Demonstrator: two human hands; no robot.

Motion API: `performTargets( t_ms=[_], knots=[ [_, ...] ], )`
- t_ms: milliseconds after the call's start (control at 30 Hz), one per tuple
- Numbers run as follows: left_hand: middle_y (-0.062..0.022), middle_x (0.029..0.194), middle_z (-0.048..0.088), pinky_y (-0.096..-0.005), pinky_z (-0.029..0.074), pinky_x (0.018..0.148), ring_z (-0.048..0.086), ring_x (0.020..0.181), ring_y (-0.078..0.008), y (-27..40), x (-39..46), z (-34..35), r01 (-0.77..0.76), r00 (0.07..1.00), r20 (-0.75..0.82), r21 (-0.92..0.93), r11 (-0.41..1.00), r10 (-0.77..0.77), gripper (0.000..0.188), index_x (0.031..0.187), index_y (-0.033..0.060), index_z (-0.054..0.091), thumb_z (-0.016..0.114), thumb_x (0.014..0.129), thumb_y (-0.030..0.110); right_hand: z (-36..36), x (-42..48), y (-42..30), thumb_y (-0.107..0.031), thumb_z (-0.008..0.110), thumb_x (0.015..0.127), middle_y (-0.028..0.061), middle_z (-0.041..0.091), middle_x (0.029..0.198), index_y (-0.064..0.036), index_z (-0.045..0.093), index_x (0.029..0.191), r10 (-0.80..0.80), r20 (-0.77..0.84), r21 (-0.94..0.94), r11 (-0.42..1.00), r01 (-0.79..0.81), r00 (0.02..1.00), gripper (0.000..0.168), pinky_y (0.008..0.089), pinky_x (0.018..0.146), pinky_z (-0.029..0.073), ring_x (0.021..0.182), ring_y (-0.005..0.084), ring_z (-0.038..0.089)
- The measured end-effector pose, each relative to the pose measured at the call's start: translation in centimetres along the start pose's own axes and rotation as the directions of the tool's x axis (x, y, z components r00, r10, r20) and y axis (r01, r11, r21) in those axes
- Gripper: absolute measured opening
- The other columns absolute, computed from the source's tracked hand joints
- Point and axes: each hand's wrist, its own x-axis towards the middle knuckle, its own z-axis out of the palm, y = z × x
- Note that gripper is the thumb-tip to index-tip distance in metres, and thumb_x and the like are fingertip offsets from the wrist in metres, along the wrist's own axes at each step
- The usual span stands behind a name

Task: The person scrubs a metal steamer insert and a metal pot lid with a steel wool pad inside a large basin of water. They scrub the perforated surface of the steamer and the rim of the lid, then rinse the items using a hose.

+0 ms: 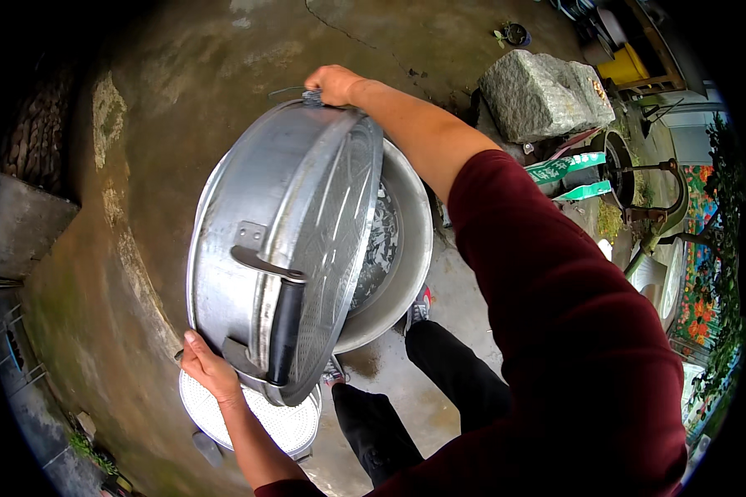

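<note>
A large metal steamer tier (pixel 248 180) with a perforated base and a black side handle (pixel 287 332) is tilted over a wide metal basin (pixel 413 205). Shiny liquid (pixel 379 255) shows inside the basin. My left hand (pixel 208 366) grips the tier's rim at the lower left. At the top edge, my right hand (pixel 336 84) is closed on a grey scrubbing pad (pixel 313 97) against the tier's wall. Below my left hand lies a round white perforated tray (pixel 273 422), partly hidden by the forearm and the tier.
A rough stone block (pixel 534 96) sits at the upper right, near a green-and-white sack (pixel 566 171) and a metal wheel (pixel 618 168). A concrete block (pixel 25 217) stands at the far left. A small potted plant (pixel 516 34) is on the wet concrete floor (pixel 180 186).
</note>
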Motion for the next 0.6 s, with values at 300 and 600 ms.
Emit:
performTargets(
  t_ms=[300,600],
  knots=[
    [0.0025,0.06,0.025,-0.0318,0.018,0.05,0.022,0.059,-0.0098,-0.5,-0.3,-2.1,0.066,0.997,-0.03,-0.018,0.998,-0.066,0.046,0.063,0.0043,0.027,0.039,0.098,0.032,-2.1,-1.3,-11.8,0.007,0.055,0.063,0.0076,0.059,0.087,-0.003,0.055,0.078,-0.521,-0.034,0.292,0.811,0.507,0.853,0.018,0.0368,0.073,0.045,0.085,0.0296,0.057],
    [0.0,0.058,0.028,-0.0341,0.02,0.05,0.025,0.058,-0.0117,-1.1,-0.6,-2.8,0.054,0.996,0.072,0.06,0.997,-0.058,0.045,0.064,0.001,0.032,0.039,0.097,0.031,1.2,-2.9,2.6,0.0,0.058,0.067,0.0116,0.065,0.089,-0.011,0.064,0.091,0.209,0.059,0.081,0.974,-0.214,0.976,0.028,0.0367,0.077,0.046,0.088,0.0296,0.06]
  ],
)
